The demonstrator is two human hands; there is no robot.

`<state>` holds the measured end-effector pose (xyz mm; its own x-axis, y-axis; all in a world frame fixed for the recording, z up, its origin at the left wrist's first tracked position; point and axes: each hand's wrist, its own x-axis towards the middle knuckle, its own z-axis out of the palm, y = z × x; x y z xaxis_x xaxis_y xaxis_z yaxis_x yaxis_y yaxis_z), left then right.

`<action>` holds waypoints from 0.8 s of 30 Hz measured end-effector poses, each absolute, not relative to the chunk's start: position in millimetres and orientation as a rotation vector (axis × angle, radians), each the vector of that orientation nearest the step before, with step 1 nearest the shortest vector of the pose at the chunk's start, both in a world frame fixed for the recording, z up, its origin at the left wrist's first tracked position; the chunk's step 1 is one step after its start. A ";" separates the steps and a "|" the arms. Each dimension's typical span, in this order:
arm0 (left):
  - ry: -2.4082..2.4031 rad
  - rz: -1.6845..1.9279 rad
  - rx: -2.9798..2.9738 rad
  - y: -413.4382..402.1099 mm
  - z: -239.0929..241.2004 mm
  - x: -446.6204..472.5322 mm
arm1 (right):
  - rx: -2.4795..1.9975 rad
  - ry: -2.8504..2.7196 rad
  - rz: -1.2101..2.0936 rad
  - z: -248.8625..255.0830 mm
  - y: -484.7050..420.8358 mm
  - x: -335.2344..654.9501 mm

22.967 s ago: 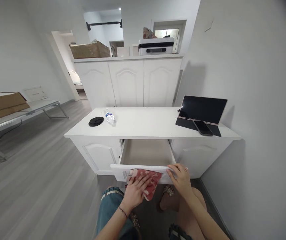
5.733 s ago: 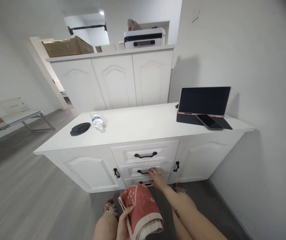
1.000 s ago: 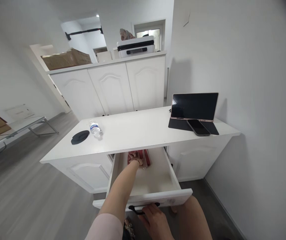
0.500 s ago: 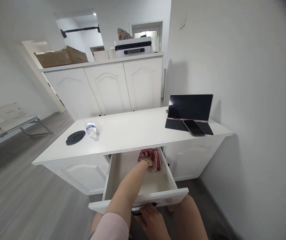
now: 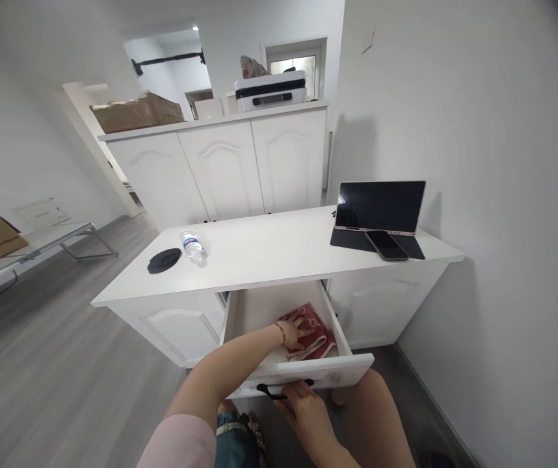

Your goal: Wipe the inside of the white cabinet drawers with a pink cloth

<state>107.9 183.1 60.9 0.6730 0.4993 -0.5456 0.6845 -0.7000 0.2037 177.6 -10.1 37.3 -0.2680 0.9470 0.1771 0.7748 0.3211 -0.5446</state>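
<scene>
A folded red patterned towel (image 5: 314, 325) lies in the front right part of the pulled-out white drawer (image 5: 254, 305). On top of it rests my left hand (image 5: 292, 330), fingers spread and flat against the cloth, a beaded bracelet at the wrist. Below the drawer front, my right hand (image 5: 303, 404) has its fingers curled around the black drawer handle (image 5: 272, 392). Part of the handle is hidden behind those fingers.
Above the drawer, the white countertop (image 5: 259, 250) carries a water bottle (image 5: 192, 246), a dark round mat (image 5: 164, 260), a tablet (image 5: 380, 205) on its stand cover and a phone (image 5: 387, 246). A wall (image 5: 503, 195) closes off the right side. My knees flank the drawer front.
My left hand and the towel have come from the back of the drawer toward its front. The drawer looks slightly further in, with my right hand still on its handle.
</scene>
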 end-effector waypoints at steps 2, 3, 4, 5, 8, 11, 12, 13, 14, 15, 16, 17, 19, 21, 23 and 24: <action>0.884 -0.680 2.484 175.6 64.0 108.6 | -1.507 -2.125 0.469 39.6 -10.5 178.0; 0.866 -0.692 2.467 172.2 65.6 108.8 | -1.504 -2.126 0.459 40.5 -10.6 178.2; 0.849 -0.688 2.447 168.9 67.2 108.6 | -1.500 -2.126 0.448 41.3 -10.8 178.5; 0.838 -0.672 2.424 165.8 68.7 107.6 | -1.495 -2.122 0.441 41.9 -11.0 178.8; 0.838 -0.638 2.349 158.8 72.0 97.9 | -1.469 -2.101 0.431 42.8 -11.5 179.6; 0.788 -0.673 2.284 158.4 73.6 76.4 | -1.454 -2.099 0.418 43.2 -11.5 180.0; 0.758 -0.671 2.258 159.7 73.9 66.9 | -1.459 -2.106 0.412 43.4 -11.4 179.9; 0.737 -0.669 2.228 161.4 74.2 56.6 | -1.467 -2.114 0.408 43.6 -11.4 179.8; 0.735 -0.672 2.195 163.1 74.8 45.8 | -1.476 -2.124 0.407 43.8 -11.3 179.7; 0.746 -0.682 2.167 164.5 75.7 34.7 | -1.486 -2.131 0.407 44.1 -11.3 179.6; 0.765 -0.705 2.144 165.3 77.1 23.7 | -1.492 -2.135 0.409 44.3 -11.3 179.5; 0.789 -0.736 2.125 165.4 79.1 12.9 | -1.489 -2.136 0.409 44.6 -11.4 179.4; 0.835 -0.776 2.102 163.3 84.4 -6.7 | -1.475 -2.128 0.405 45.3 -11.7 179.5; 0.856 -0.765 2.080 158.8 90.4 -22.4 | -1.471 -2.120 0.401 46.3 -12.1 179.7; 0.882 -0.728 2.065 153.6 95.0 -32.9 | -1.484 -2.131 0.405 47.6 -12.6 179.5; 0.901 -0.712 2.065 151.2 96.2 -36.1 | -1.492 -2.140 0.408 48.1 -13.0 179.3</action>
